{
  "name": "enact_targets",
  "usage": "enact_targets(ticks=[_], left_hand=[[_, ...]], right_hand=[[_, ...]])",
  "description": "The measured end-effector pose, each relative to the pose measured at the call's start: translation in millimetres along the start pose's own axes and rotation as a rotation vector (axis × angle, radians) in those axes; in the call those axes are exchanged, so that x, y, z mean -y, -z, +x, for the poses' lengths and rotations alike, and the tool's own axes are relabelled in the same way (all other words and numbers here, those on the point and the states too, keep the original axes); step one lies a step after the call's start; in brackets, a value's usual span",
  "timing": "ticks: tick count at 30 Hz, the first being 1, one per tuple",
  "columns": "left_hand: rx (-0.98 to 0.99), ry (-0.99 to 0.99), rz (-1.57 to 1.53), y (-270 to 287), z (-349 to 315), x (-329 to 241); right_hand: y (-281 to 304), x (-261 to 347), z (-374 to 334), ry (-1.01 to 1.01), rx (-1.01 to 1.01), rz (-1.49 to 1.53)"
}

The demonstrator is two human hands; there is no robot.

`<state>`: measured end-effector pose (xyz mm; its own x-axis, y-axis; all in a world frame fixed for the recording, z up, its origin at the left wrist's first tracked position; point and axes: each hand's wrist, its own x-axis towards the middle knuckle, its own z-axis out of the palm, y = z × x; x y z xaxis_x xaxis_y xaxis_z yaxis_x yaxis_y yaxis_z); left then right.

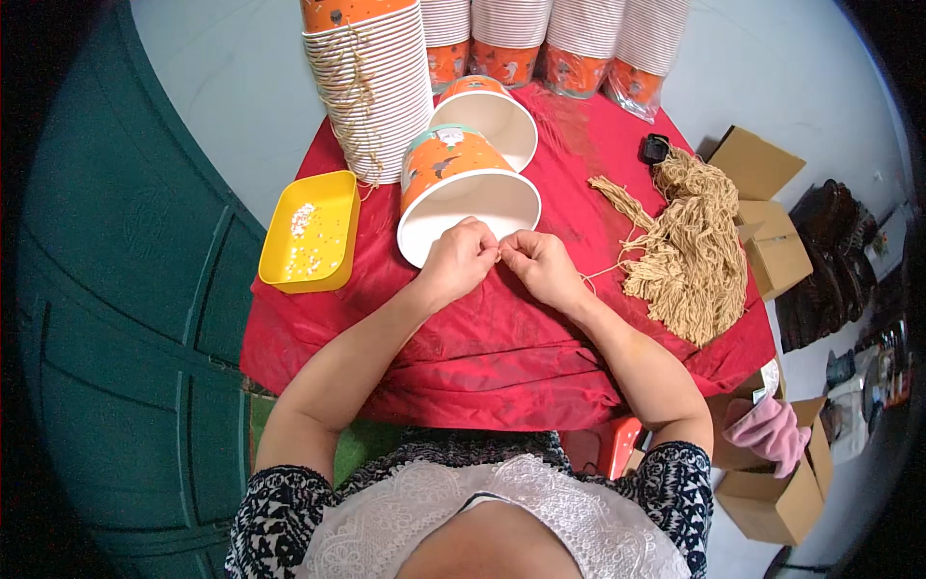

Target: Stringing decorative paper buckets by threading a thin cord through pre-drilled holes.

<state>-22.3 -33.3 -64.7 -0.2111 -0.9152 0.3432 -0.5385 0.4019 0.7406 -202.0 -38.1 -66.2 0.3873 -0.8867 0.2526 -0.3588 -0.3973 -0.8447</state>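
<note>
In front of an orange-patterned paper bucket (453,172) lying on its side, my left hand (461,259) and my right hand (540,267) meet with pinched fingertips. A tiny pale bit shows between them, too small to make out. One thin tan cord (603,271) comes out by my right wrist and runs toward a big bundle of tan cords (699,246) on the right. The bucket's white open mouth faces me, just beyond my fingers. Behind it lies a second bucket (502,130), also on its side. To the left, a yellow tray (347,217) holds many small white pieces.
A tall stack of nested buckets (376,106), with cords hanging down it, stands at the back left. More wrapped stacks (579,39) line the wall. A red cloth (463,372) covers the table. Cardboard boxes (776,246) and a small black object (654,149) are at the right.
</note>
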Motion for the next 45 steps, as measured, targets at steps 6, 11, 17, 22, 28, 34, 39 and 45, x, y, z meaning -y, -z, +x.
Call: enact_targets(ticks=[6, 11, 17, 22, 28, 34, 39, 45], left_hand=[[0.048, 0.021, 0.007, 0, 0, 1], [0.078, 0.100, -0.111, 1, -2, -2], [0.052, 0.036, -0.041, -1, 0, 1], [0.026, 0.079, 0.002, 0, 3, 1], [0.038, 0.201, 0.047, 2, 8, -2], [0.045, 0.253, 0.129, 0, 13, -4], [0.061, 0.244, 0.204, -2, 18, -8], [0.040, 0.260, 0.286, -4, 17, -10]], right_hand=[[-1, -3, 2, -0.070, -0.034, 0.131], [-2, 1, 2, -0.118, -0.058, 0.124], [-4, 5, 1, -0.100, -0.092, 0.067], [3, 16, -5, -0.036, -0.090, -0.064], [15, 22, -14, -0.065, -0.024, -0.147], [13, 11, -15, 0.062, -0.018, -0.257], [17, 14, -13, 0.099, 0.062, -0.283], [18, 11, -11, 0.076, 0.119, -0.255]])
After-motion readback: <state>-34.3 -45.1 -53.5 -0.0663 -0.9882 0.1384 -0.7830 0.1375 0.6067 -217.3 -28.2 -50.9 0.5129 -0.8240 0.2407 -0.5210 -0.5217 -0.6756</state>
